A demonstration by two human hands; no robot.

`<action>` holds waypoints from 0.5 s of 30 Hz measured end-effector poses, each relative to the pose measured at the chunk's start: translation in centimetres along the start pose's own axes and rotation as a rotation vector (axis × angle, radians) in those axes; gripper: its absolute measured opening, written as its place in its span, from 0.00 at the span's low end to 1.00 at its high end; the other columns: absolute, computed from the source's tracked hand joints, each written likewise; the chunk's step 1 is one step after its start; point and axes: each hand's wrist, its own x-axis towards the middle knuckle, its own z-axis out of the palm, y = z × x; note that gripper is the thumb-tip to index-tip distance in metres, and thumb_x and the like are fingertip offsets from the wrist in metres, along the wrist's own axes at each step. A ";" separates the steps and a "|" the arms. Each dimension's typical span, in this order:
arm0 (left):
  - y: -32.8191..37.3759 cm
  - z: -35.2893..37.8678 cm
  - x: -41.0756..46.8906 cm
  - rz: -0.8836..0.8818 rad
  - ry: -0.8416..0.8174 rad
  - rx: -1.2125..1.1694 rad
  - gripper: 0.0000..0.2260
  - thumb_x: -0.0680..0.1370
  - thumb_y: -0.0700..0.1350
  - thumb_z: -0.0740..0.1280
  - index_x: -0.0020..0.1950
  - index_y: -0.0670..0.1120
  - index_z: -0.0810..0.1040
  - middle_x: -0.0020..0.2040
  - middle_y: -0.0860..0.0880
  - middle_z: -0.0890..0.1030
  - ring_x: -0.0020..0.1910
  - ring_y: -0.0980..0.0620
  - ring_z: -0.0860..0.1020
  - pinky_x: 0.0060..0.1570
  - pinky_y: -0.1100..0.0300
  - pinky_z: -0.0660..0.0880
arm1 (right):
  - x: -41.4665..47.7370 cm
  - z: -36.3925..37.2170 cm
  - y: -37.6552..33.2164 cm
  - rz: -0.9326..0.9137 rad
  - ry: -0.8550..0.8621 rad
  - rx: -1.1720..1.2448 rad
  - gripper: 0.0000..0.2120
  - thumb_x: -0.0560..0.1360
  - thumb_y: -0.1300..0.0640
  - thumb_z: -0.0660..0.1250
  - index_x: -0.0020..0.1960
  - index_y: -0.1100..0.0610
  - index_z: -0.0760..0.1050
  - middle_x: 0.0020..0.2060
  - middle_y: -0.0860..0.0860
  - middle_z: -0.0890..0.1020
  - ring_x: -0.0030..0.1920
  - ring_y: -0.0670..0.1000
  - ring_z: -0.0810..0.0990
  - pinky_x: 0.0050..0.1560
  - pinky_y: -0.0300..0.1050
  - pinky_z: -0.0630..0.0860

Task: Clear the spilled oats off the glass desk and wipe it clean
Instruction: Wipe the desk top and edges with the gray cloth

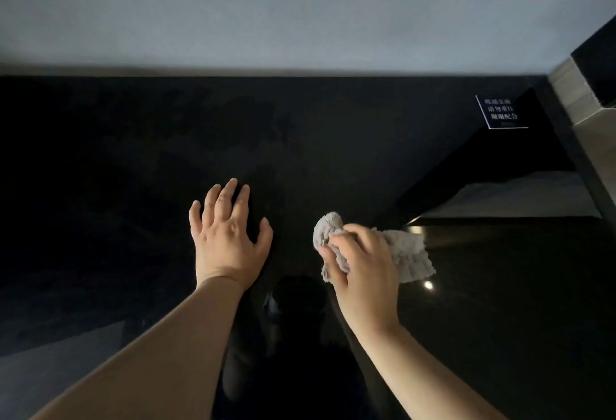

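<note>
The black glass desk (133,159) fills most of the view and mirrors the room. My left hand (228,236) lies flat on the glass near the middle, fingers spread, holding nothing. To its right, my right hand (361,266) grips a bunched grey cloth (408,254) and presses it onto the glass. The cloth sticks out to the left and right of my fingers. No oats show on the dark surface; faint smears lie in the middle toward the back.
A pale wall (300,10) runs along the desk's far edge. A small black sign with white lettering (500,112) stands at the back right. A metal-edged dark block (586,86) rises at the right.
</note>
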 end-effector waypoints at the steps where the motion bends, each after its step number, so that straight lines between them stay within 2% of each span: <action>1: 0.0 0.0 0.0 0.001 0.001 -0.005 0.29 0.75 0.59 0.54 0.73 0.46 0.68 0.75 0.48 0.63 0.76 0.47 0.56 0.75 0.45 0.48 | -1.2 -0.4 -0.3 -0.014 -0.047 0.046 0.09 0.77 0.46 0.64 0.47 0.50 0.78 0.50 0.42 0.76 0.49 0.45 0.74 0.47 0.40 0.75; 4: 0.0 -0.1 -0.1 0.005 0.009 -0.028 0.28 0.76 0.58 0.56 0.73 0.46 0.68 0.76 0.48 0.63 0.77 0.47 0.55 0.75 0.45 0.48 | -3.1 -2.1 -1.1 -0.033 -0.133 0.250 0.10 0.77 0.44 0.63 0.47 0.49 0.80 0.47 0.39 0.78 0.47 0.42 0.77 0.46 0.41 0.76; 6: 0.0 -0.1 -0.2 0.005 0.001 -0.033 0.27 0.78 0.56 0.58 0.74 0.46 0.66 0.76 0.48 0.62 0.77 0.47 0.54 0.75 0.45 0.46 | -2.8 -3.3 -0.8 -0.037 -0.063 0.318 0.08 0.77 0.48 0.65 0.46 0.51 0.80 0.46 0.40 0.79 0.46 0.43 0.79 0.46 0.40 0.75; 9: -0.1 0.1 -0.2 0.012 0.012 -0.033 0.27 0.78 0.56 0.59 0.74 0.46 0.65 0.77 0.48 0.61 0.77 0.47 0.53 0.75 0.45 0.46 | 0.1 -3.6 1.1 0.047 0.130 0.201 0.06 0.77 0.53 0.66 0.43 0.54 0.78 0.42 0.44 0.80 0.44 0.46 0.79 0.45 0.39 0.73; 11: -0.1 0.2 -0.1 0.017 0.024 -0.034 0.27 0.78 0.56 0.59 0.74 0.46 0.65 0.76 0.48 0.61 0.77 0.47 0.53 0.75 0.45 0.46 | 1.7 -2.4 2.1 0.166 0.208 0.053 0.06 0.77 0.54 0.66 0.43 0.54 0.77 0.41 0.46 0.80 0.42 0.50 0.79 0.40 0.42 0.73; 13: -0.2 0.3 -0.2 0.026 0.031 -0.040 0.27 0.78 0.56 0.59 0.74 0.46 0.65 0.77 0.48 0.61 0.77 0.47 0.53 0.75 0.45 0.46 | 0.5 -0.9 1.8 0.172 0.233 -0.062 0.07 0.76 0.53 0.65 0.41 0.54 0.76 0.40 0.47 0.80 0.40 0.51 0.78 0.37 0.44 0.72; 15: -0.4 0.4 -0.2 0.035 0.026 -0.064 0.27 0.78 0.56 0.59 0.74 0.45 0.65 0.77 0.47 0.61 0.77 0.47 0.53 0.75 0.46 0.45 | -3.0 -0.3 0.3 0.102 0.188 -0.059 0.08 0.77 0.51 0.63 0.42 0.53 0.75 0.41 0.46 0.78 0.41 0.50 0.76 0.40 0.46 0.73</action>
